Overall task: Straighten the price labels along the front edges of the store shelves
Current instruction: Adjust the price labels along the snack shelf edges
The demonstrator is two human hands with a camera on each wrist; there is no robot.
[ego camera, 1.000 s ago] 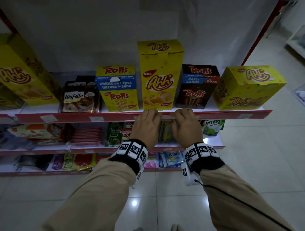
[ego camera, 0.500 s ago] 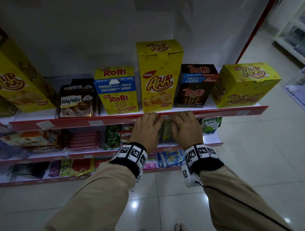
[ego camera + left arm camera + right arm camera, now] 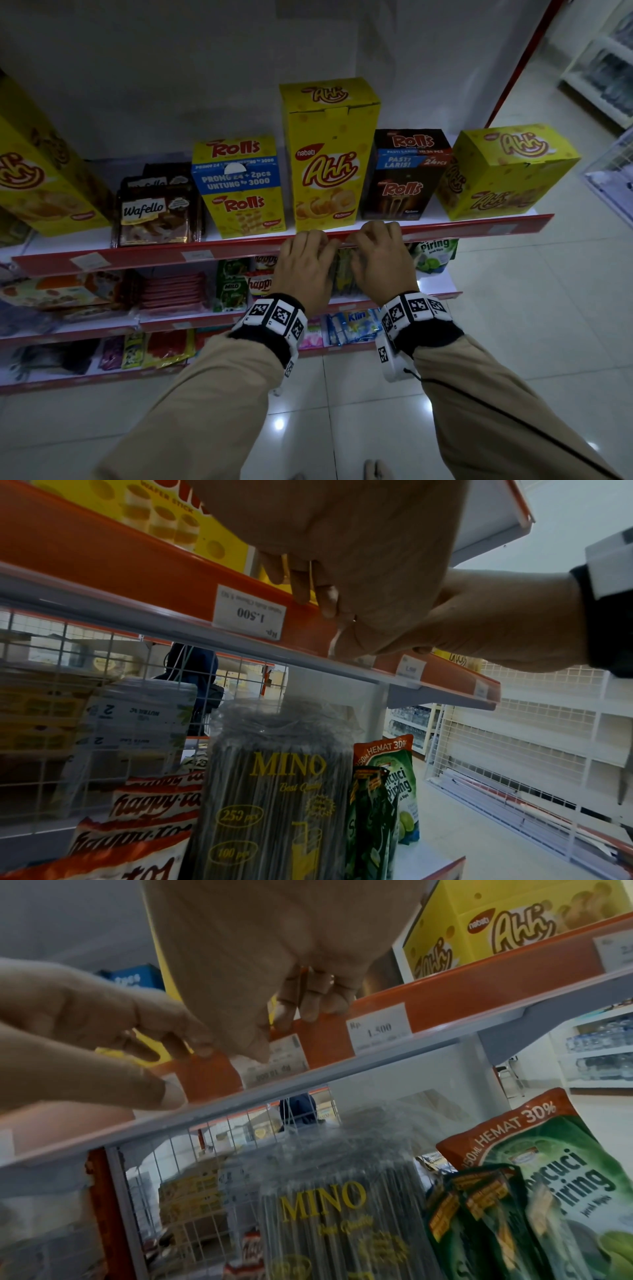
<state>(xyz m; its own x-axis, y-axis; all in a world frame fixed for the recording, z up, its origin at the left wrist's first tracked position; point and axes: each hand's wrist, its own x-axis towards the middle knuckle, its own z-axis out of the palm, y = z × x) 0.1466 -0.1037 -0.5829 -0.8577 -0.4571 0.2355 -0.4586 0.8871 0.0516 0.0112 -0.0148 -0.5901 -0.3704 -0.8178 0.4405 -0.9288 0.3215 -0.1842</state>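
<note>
Both your hands sit on the red plastic price rail (image 3: 239,248) of the top shelf, around one small white paper price label (image 3: 277,1058).

Nearest, your left hand (image 3: 303,265) and right hand (image 3: 378,260) curl their fingers over the rail's top edge, thumbs beneath; your right thumb hides the label's upper left part, and its print is too blurred to read. Whether either hand truly pinches it, you cannot tell. Behind stands the tall yellow cardboard Ahh box (image 3: 327,154).
</note>
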